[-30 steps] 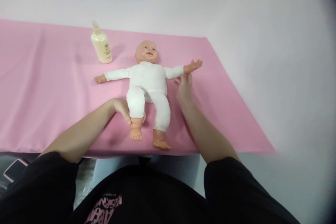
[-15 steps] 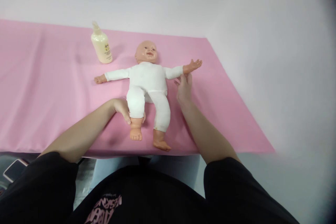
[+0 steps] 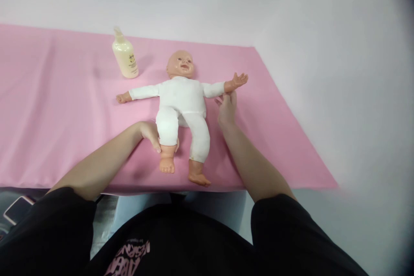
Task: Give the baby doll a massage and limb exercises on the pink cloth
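Observation:
A baby doll [image 3: 183, 103] in a white suit lies on its back on the pink cloth [image 3: 64, 120], arms spread wide. My left hand [image 3: 151, 135] is curled around the doll's lower leg just above the bare foot. My right hand [image 3: 227, 108] rests flat on the cloth under the doll's outstretched arm, its fingertips touching the sleeve near the wrist. A cream lotion bottle [image 3: 124, 55] stands upright beyond the doll's other arm.
The pink cloth's front edge runs just below the doll's feet, and its right edge slants off toward the white wall. A phone [image 3: 17, 209] lies low at the far left, below the cloth's edge.
The doll's raised hand on the right has dipped very slightly. My hands stay where they were.

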`<state>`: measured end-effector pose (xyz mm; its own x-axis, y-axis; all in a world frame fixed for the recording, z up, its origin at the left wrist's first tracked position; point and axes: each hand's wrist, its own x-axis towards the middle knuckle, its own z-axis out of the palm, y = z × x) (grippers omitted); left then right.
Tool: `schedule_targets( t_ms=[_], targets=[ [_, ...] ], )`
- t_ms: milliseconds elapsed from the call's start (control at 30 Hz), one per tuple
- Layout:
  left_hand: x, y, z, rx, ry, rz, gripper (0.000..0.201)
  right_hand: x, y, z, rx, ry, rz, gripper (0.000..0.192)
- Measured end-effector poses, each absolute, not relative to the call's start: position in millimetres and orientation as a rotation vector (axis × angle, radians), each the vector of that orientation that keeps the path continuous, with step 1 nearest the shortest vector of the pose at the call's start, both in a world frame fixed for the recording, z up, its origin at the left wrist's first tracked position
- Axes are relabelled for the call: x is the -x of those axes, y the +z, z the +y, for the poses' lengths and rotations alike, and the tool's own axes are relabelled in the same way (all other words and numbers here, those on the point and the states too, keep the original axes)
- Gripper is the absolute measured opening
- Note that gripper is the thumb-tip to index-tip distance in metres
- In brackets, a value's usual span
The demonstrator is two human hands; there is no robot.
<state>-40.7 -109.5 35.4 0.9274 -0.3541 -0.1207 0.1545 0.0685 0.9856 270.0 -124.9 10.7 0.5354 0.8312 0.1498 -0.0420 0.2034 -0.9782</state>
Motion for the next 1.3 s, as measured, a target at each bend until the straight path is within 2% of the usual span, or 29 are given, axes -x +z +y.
schedule_targets(
  t_ms=[233, 433, 500, 733, 933, 1300],
  targets=[
    [41.3, 29.9, -107.4, -1.438, -0.364, -0.143, 0.069, -270.5, 10.1, -124.8, 1.224, 0.723, -0.809, 0.039],
    [40.7, 36.9, -111.1, -1.475, -0.354, -0.116, 0.063, -268.3, 15.3, -128.5, 1.19, 0.712, -0.866, 0.052],
    [40.8, 40.5, -113.6, -1.491, -0.361, -0.089, 0.059, -267.5, 16.8, -129.1, 1.197, 0.72, -0.853, 0.051],
    [40.1, 40.9, -115.0, -1.37, -0.393, -0.131, 0.067, -267.7, 15.8, -127.6, 1.216, 0.698, -0.864, 0.049],
    [38.4, 40.2, -112.3, -1.358, -0.416, -0.161, 0.063, -268.2, 13.1, -127.2, 1.229, 0.661, -0.866, 0.044],
    [42.2, 43.4, -114.3, -1.419, -0.372, -0.148, 0.062, -267.2, 15.9, -129.2, 1.242, 0.634, -0.89, 0.048]
  ],
)
